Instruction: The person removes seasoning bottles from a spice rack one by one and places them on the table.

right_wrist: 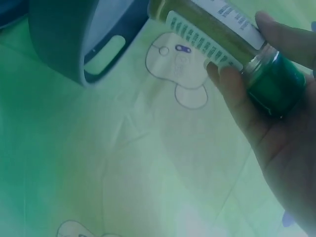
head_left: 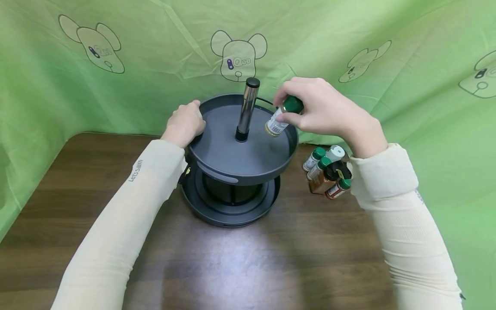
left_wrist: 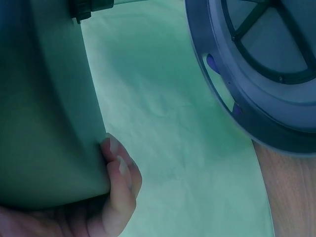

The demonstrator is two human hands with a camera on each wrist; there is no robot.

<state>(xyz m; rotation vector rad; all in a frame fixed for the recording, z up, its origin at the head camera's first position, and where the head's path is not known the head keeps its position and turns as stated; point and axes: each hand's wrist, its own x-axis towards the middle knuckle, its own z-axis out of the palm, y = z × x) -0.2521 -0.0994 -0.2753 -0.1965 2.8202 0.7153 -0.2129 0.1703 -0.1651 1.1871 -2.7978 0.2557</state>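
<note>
A dark grey two-tier turntable rack stands on the table, its round upper tray (head_left: 217, 146) tilted over the lower tray (head_left: 232, 221). A shiny metal post (head_left: 246, 110) with a black top rises from the upper tray. My left hand (head_left: 184, 122) grips the upper tray's left rim; the left wrist view shows its fingers (left_wrist: 123, 185) curled against the grey wall. Between thumb and fingers, my right hand (head_left: 323, 105) holds a spice jar (head_left: 277, 125) with a green cap, tilted bottom-down above the tray's right side. Its label and yellowish contents show in the right wrist view.
Several spice containers stand close together right of the rack: green-capped jars (head_left: 311, 163), a white-capped one (head_left: 335, 152) and a brown bottle (head_left: 320, 184) with a dark top. A green curtain (head_left: 155, 94) hangs behind the wooden table (head_left: 128, 241).
</note>
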